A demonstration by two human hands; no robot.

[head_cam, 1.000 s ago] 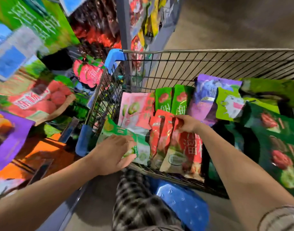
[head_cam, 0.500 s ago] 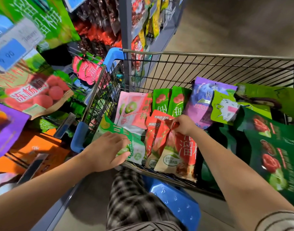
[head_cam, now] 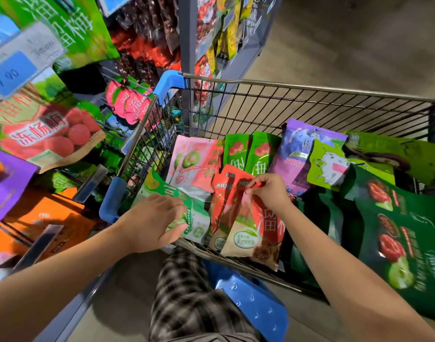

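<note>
A purple pouch [head_cam: 297, 154] leans beside dark green pouches [head_cam: 396, 230].

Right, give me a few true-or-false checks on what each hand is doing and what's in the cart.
1. The right hand pinches the top of a red pouch. True.
2. The left hand hangs empty. False: it grips a green-and-white pouch.
3. A purple pouch lies beyond the red one in the wire cart. True.
4. Both hands hold the same pouch. False: each holds its own.

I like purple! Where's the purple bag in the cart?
Head view: the purple bag leans mid-cart, right of two light-green bags, just beyond the right hand.
</note>
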